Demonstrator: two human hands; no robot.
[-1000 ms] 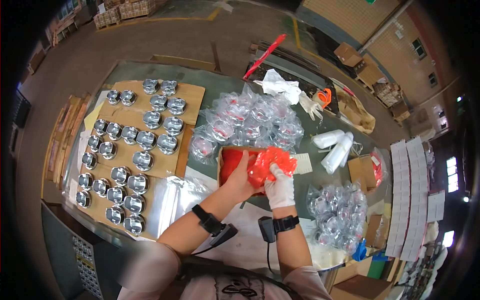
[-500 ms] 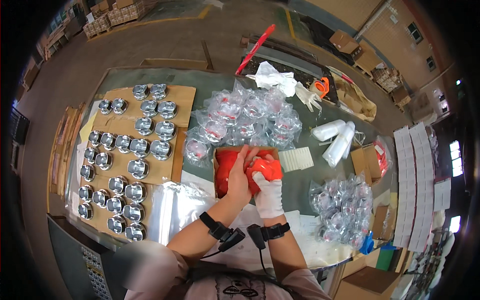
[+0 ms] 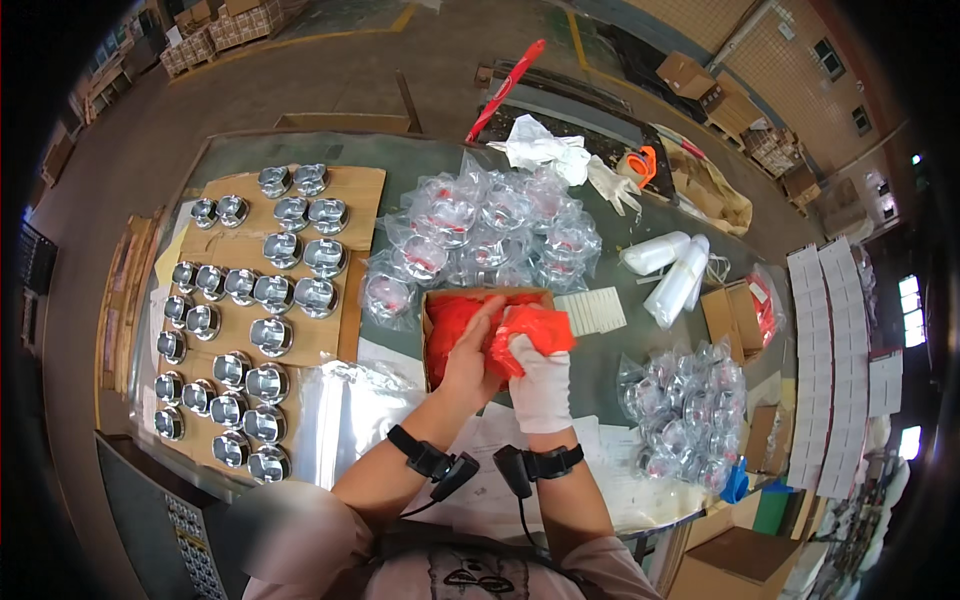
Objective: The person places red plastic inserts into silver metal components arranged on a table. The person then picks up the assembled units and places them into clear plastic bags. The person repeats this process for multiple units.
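Note:
A small cardboard box [image 3: 426, 345] filled with red plastic packets [image 3: 452, 325] stands in the middle of the table. In my right hand [image 3: 541, 392], which wears a white glove, is a crinkled red plastic packet [image 3: 540, 330], held over the box's right side. Its contents cannot be made out. My bare left hand [image 3: 470, 362] reaches over the box with its fingers stretched out, its palm side turned toward the held packet. Whether the palm touches the packet is hard to tell. Behind the box lies a heap of metal pistons in clear bags [image 3: 490, 225].
Bare pistons [image 3: 272, 336] stand in rows on cardboard [image 3: 225, 268] at the left. Flat clear bags [image 3: 355, 410] lie near them. Small white cards [image 3: 590, 311], plastic rolls [image 3: 678, 283], more bagged pistons [image 3: 690, 410] and an orange tape dispenser [image 3: 640, 165] are to the right.
My right hand has tilted the red packet slightly to the right, away from the left palm. My left hand has shifted a little left and down.

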